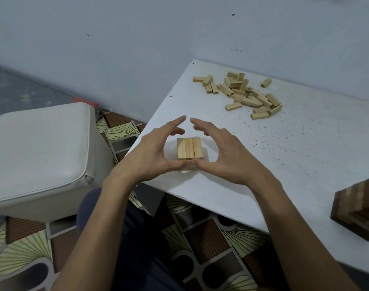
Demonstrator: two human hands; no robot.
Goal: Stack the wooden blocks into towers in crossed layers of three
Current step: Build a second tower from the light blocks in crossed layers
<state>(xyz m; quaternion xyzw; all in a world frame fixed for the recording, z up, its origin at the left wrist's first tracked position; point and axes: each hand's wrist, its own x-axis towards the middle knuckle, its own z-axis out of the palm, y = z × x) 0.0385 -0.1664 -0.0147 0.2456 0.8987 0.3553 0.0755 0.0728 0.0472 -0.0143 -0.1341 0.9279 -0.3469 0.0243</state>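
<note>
A short tower of pale wooden blocks [189, 148] stands near the front left corner of the white table [305, 143]; its top layer shows three blocks side by side. My left hand [156, 150] and my right hand [225, 152] cup the tower from either side. Their thumbs meet at its near face and press there. The fingers arch over the far side, straight and apart from the blocks, and neither hand grips a block. A loose heap of several more blocks [244, 94] lies at the back of the table.
A dark and light wooden stack [360, 208] stands at the table's right front edge. A white cushioned stool [40, 152] sits left of the table. The grey wall runs close behind, and patterned floor [21, 248] shows below.
</note>
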